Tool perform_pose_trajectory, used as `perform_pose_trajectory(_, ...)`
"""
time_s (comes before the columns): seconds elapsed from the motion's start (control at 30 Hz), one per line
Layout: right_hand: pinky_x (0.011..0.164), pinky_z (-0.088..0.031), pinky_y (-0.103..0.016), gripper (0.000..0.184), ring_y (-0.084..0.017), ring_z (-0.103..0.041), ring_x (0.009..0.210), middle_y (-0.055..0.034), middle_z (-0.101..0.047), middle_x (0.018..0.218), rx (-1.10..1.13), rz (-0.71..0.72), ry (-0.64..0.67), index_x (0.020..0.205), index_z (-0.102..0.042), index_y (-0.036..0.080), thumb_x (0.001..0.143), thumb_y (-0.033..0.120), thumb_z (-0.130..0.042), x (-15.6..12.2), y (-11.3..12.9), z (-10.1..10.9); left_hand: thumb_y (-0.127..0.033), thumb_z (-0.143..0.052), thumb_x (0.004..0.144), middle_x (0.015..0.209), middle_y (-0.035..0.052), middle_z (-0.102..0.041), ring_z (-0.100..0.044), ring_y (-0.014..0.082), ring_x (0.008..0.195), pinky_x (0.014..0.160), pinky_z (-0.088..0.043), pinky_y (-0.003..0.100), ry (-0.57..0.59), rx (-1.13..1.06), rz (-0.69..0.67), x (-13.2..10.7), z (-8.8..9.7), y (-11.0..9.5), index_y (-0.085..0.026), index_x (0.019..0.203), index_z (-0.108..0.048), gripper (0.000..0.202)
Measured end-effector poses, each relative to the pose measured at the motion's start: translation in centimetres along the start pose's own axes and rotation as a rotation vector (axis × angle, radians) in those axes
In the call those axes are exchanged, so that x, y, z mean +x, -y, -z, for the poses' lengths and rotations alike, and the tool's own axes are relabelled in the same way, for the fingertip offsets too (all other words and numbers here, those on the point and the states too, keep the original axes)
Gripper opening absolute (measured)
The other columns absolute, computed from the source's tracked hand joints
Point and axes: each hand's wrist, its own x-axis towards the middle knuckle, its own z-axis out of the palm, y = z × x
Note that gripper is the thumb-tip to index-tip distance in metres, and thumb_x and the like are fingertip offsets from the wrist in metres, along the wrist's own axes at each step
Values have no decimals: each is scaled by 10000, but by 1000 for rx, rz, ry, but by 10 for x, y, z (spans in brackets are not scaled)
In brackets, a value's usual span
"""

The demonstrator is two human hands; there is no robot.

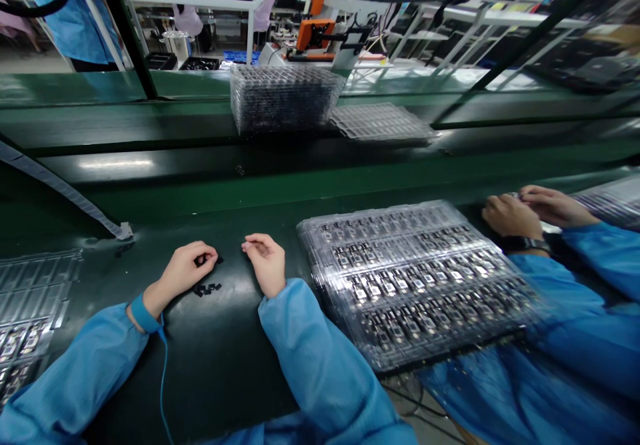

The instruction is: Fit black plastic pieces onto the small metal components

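My left hand (187,270), with a blue wrist strap (144,314) and cord, is curled with thumb and forefinger closed on a small black piece (220,259) that shows at the fingertips. Just below it, several small black pieces (206,289) lie loose on the dark green bench. My right hand (266,262) is above the bench, thumb and fingers pinched together; anything between them is too small to make out. To its right lies a stack of clear plastic trays (320,258), the top one holding rows of small metallic and black parts.
At far left is another clear tray (35,278) with parts. A tall stack of clear trays (285,101) and a flat tray (385,121) stand on the rear ledge. On the right, a co-worker's hands (520,215) work close to the tray stack. A grey-wrapped cable (65,188) slants down left.
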Motion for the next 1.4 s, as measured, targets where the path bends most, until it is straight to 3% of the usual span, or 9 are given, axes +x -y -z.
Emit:
perform_pose_trajectory(0.17, 788, -586, -325, 272, -197, -711, 863, -60, -725, 957, 51, -57, -23, 949, -708, 201, 710, 307, -782, -1, 1, -2, -315, -570, 906, 815, 24, -667, -596, 128, 704, 660, -457, 234, 12, 18, -1, -2, 0, 3, -204, 897, -712, 181)
perform_pose_trajectory(0.4, 775, -571, -312, 229, -171, -689, 782, -30, -713, 855, 35, -58, 12, 921, -720, 210, 717, 299, -772, -4, 5, -4, -410, -589, 899, 853, 13, -682, -599, 131, 708, 671, -465, 227, 18, 39, 7, -4, -3, 13, -222, 923, -715, 228)
perform_pose_trajectory(0.67, 617, -549, -273, 247, -141, -658, 633, 4, -672, 776, 118, -138, 15, 913, -698, 205, 703, 318, -761, -3, 3, -4, -484, -601, 872, 863, 3, -693, -607, 131, 698, 642, -466, 215, 5, 48, 12, -5, -4, 17, -239, 909, -722, 275)
perform_pose_trajectory(0.9, 761, -587, -322, 281, -180, -693, 758, -20, -707, 802, 72, -138, 28, 889, -705, 208, 665, 345, -804, -4, 6, -5, -493, -587, 879, 872, 17, -703, -619, 142, 706, 651, -479, 220, 7, 55, 0, -5, -4, 16, -238, 919, -723, 292)
perform_pose_trajectory(1.4, 742, -583, -335, 168, -194, -706, 727, -21, -726, 736, 10, -141, 33, 854, -738, 200, 720, 302, -751, -4, 5, -3, -480, -589, 877, 875, 18, -710, -629, 147, 710, 651, -487, 218, -1, 62, 0, -5, -4, 16, -239, 917, -728, 281)
